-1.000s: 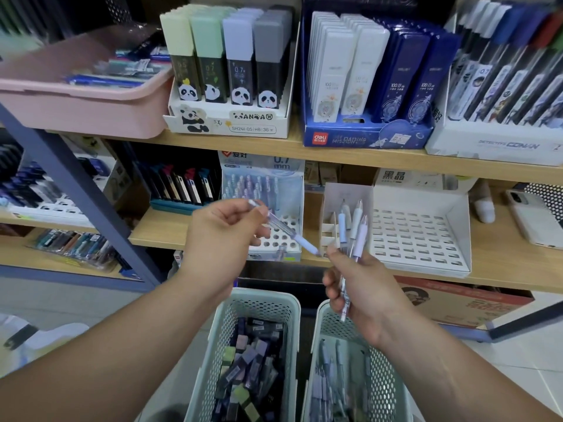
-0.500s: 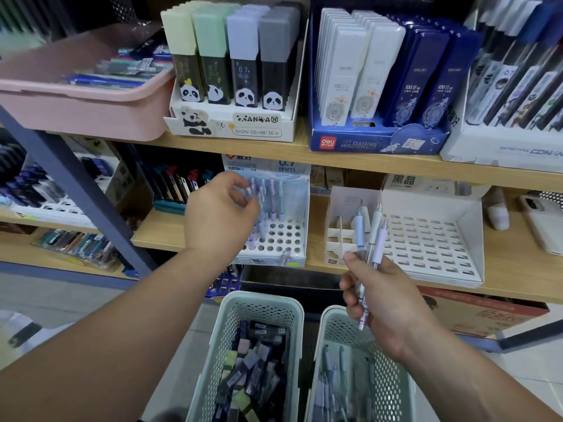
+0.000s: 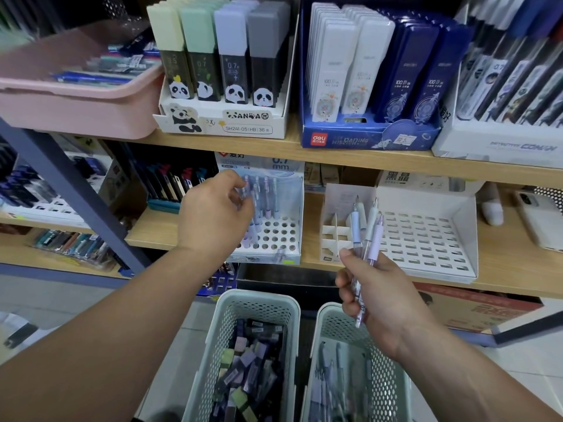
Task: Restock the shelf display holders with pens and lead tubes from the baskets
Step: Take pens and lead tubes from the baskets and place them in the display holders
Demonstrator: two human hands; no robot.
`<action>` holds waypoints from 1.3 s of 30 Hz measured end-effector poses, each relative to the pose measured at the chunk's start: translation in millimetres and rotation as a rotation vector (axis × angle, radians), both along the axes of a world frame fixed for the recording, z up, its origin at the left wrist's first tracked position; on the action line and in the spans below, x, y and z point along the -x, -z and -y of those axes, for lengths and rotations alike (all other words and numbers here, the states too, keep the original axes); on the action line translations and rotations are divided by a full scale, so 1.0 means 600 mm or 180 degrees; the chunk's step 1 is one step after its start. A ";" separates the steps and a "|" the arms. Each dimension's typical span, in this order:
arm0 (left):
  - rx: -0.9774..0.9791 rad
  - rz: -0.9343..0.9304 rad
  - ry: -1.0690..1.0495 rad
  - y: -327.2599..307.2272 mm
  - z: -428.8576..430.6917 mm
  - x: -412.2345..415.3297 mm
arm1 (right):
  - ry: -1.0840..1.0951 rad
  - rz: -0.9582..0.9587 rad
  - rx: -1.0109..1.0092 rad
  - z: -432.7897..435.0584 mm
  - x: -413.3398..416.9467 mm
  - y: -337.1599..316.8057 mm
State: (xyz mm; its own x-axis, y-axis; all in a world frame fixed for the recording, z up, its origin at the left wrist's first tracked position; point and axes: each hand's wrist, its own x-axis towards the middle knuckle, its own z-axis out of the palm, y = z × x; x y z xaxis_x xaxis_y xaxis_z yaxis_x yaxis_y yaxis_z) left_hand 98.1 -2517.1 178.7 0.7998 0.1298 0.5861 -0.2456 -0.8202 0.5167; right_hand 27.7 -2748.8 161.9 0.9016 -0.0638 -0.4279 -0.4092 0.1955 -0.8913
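Lower shelf (image 3: 310,233): right hand (image 3: 380,296) grips a bundle of probably light, slick pens (image 3: 376,239) mid-barrel; left hand (image 3: 213,217) at holder (image 3: 280,236), grip unclear.

Two hands (image 3: 213,214), two mesh baskets (image 3: 232,303), two perforated display holders (image 3: 288,236)

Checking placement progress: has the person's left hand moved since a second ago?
Yes. The left hand, gripping a clear purple pen, has risen toward the back of the pale blue perforated holder.

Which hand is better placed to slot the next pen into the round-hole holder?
Left, I'd say: the left hand is at the holder, fingers on a pen there; the right hand grips a bunch of pens off to its side.
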 end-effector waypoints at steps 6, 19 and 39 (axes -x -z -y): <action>0.0018 -0.0003 -0.0052 0.001 0.002 0.000 | 0.0022 -0.0011 -0.0013 0.000 0.000 0.001; -0.0153 -0.0064 -0.0069 0.007 0.004 -0.005 | -0.0040 -0.0040 -0.0002 -0.001 0.000 0.000; 0.1205 -0.1051 0.0747 -0.023 0.065 0.063 | -0.1190 0.0022 -0.0646 -0.011 0.018 -0.025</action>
State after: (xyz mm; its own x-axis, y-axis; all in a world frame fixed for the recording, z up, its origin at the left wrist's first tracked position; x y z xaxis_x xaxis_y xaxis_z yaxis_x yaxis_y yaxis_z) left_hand 60.3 -2555.9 192.7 0.9659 0.0788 0.2465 -0.1745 -0.5048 0.8454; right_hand 17.1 -2742.5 176.7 0.8496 0.3532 -0.3918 -0.4793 0.2067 -0.8530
